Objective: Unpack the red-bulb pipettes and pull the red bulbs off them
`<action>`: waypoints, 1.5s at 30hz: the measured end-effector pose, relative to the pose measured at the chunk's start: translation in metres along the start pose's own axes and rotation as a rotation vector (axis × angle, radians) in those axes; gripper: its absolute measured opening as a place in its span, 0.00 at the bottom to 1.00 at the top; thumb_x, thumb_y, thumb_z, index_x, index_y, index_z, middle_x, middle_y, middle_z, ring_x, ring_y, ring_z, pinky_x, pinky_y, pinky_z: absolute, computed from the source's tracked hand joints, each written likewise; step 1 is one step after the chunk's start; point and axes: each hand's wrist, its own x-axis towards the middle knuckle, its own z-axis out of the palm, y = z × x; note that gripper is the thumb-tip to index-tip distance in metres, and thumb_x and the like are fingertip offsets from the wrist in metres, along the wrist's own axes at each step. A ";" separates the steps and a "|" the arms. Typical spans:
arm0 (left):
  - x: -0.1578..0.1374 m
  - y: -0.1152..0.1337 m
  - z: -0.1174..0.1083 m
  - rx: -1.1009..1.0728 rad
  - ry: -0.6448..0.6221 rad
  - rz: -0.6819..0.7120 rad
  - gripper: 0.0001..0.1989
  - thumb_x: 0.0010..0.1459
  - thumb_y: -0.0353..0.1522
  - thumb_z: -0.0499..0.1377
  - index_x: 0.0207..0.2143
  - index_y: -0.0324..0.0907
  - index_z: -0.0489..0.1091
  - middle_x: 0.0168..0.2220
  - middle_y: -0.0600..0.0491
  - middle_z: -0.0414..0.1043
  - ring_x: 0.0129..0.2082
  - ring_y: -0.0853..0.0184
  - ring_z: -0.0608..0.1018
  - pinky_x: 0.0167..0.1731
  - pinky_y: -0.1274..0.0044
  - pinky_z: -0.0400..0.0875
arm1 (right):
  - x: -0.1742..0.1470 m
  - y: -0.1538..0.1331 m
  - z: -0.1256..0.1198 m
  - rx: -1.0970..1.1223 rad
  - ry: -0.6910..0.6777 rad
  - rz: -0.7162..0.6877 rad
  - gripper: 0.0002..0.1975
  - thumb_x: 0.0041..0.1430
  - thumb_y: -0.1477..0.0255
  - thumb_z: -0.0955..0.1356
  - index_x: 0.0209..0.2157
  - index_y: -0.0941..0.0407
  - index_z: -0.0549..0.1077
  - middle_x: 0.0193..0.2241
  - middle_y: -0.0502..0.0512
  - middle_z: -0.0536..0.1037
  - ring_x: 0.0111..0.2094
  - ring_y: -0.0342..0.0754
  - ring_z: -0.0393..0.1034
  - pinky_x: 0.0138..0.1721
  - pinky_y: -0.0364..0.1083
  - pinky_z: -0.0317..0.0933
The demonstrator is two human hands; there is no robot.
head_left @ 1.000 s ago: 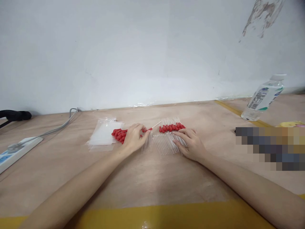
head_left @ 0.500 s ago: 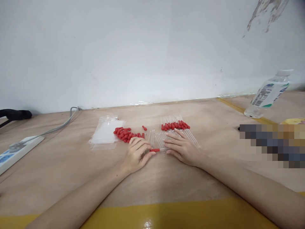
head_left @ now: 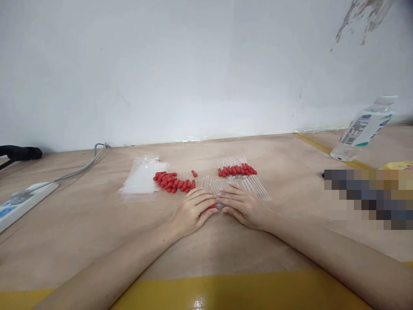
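Observation:
My left hand [head_left: 195, 211] is closed around a red rubber dropper bulb [head_left: 212, 206], with only a small bit of red showing between thumb and fingers. A clear glass tube [head_left: 220, 206] runs from the bulb into my right hand [head_left: 243, 206], whose thumb and fingers are closed on its other end. Just beyond my hands lies a row of bare glass tubes [head_left: 258, 187]. A heap of loose red bulbs [head_left: 172, 183] is beyond my left hand, with a single bulb [head_left: 194, 173] apart from it. Farther back, droppers with red bulbs fitted [head_left: 237, 170] lie side by side.
Clear plastic bags [head_left: 143, 178] are stacked left of the bulbs. A white power strip [head_left: 29, 204] with a grey cable [head_left: 75, 173] lies at far left. A tilted-looking water bottle [head_left: 363, 129] stands at right, near a blurred-out patch [head_left: 371, 196]. The wall [head_left: 193, 73] rises behind the table.
My left hand has moved right, closer to my right hand, and its fingers now cover most of the red bulb. Less of the glass tube shows between the hands.

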 end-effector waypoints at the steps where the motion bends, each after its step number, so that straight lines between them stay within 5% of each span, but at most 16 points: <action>1: -0.001 0.000 0.000 0.005 0.000 0.001 0.11 0.55 0.31 0.56 0.42 0.41 0.68 0.40 0.50 0.74 0.43 0.66 0.73 0.48 0.68 0.65 | 0.000 0.000 0.001 0.005 0.013 -0.009 0.12 0.58 0.72 0.62 0.43 0.60 0.70 0.41 0.56 0.75 0.47 0.48 0.66 0.53 0.52 0.58; 11: -0.001 0.004 -0.003 0.069 -0.026 0.092 0.07 0.56 0.28 0.53 0.37 0.37 0.69 0.41 0.47 0.74 0.45 0.66 0.73 0.53 0.66 0.62 | 0.000 -0.004 -0.002 0.063 0.022 -0.055 0.07 0.57 0.76 0.63 0.35 0.61 0.71 0.35 0.57 0.77 0.40 0.44 0.70 0.48 0.46 0.64; 28: -0.010 0.003 -0.007 0.056 -0.028 0.137 0.06 0.56 0.27 0.54 0.37 0.39 0.67 0.39 0.50 0.74 0.46 0.66 0.73 0.52 0.67 0.62 | -0.007 -0.001 -0.021 -0.036 0.022 -0.202 0.11 0.56 0.79 0.62 0.41 0.61 0.69 0.38 0.57 0.75 0.48 0.47 0.64 0.52 0.50 0.60; 32: -0.013 -0.011 -0.020 0.113 0.085 -0.009 0.06 0.55 0.27 0.55 0.36 0.41 0.68 0.37 0.50 0.73 0.41 0.65 0.73 0.43 0.69 0.68 | -0.017 0.018 -0.030 -0.068 0.092 0.040 0.11 0.57 0.77 0.62 0.42 0.57 0.69 0.34 0.56 0.75 0.41 0.47 0.68 0.44 0.49 0.64; 37: -0.001 -0.039 -0.045 0.236 0.163 -0.349 0.09 0.57 0.31 0.51 0.37 0.40 0.70 0.31 0.50 0.64 0.33 0.66 0.70 0.32 0.73 0.68 | -0.024 0.038 -0.028 -0.247 0.134 0.371 0.12 0.57 0.73 0.60 0.39 0.57 0.72 0.21 0.53 0.68 0.25 0.45 0.64 0.31 0.46 0.60; 45: 0.038 -0.093 -0.079 0.185 -0.177 -0.786 0.14 0.50 0.36 0.54 0.40 0.41 0.67 0.29 0.53 0.71 0.30 0.66 0.73 0.31 0.75 0.67 | -0.022 0.039 -0.016 -0.234 0.064 0.516 0.09 0.54 0.74 0.59 0.33 0.57 0.70 0.27 0.54 0.73 0.28 0.46 0.68 0.33 0.46 0.56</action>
